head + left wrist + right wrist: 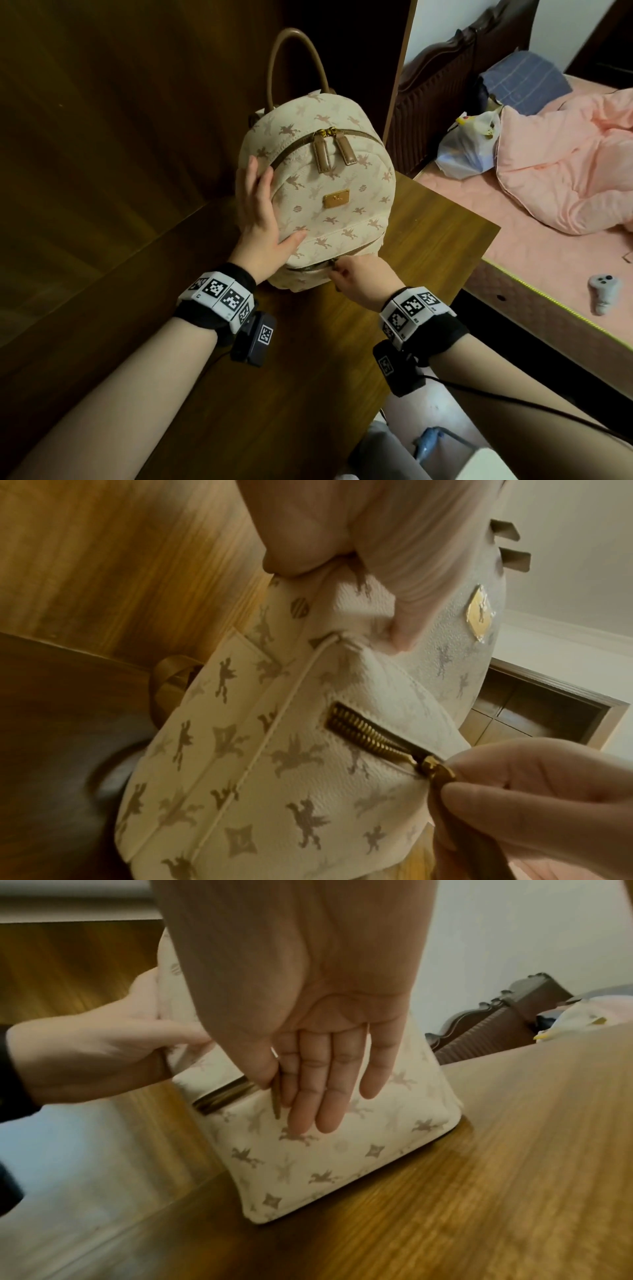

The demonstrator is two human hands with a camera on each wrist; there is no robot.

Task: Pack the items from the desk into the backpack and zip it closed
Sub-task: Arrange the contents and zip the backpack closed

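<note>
Head view: small dome-topped backpack of cream pebbled leatherette printed with taupe winged horses and four-point stars [329, 192], standing upright at the back of a brown wood-grain desk [421, 246], close against the dark wooden panel [102, 120] behind. Fittings: arched tan leather carry handle [298, 58]; main zip of brass teeth run fully shut over the crown, two tan leather pull tabs [337, 150] hanging side by side; rectangular gold-coloured metal plate [336, 198] on the front panel; lower front pocket zip of brass teeth [363, 733], meshed along the stretch left of the slider, the rest hidden by fingers. Left hand [262, 219] spread flat on the bag's left side, fingers straight, thumb pressing the front panel just above the pocket seam. Right hand [356, 279] at the pocket zip, thumb and forefinger pinching a flat tan leather zip pull [276, 1102], remaining fingers extended over the pocket front. Both wrists carry black bands with white blocks of printed square markers. Beyond the desk: bed with pink quilted mattress [534, 260], crumpled pink duvet [575, 164], translucent plastic bag [469, 147], grey plaid pillow [524, 82], grey moulded handheld controller [603, 293].
</note>
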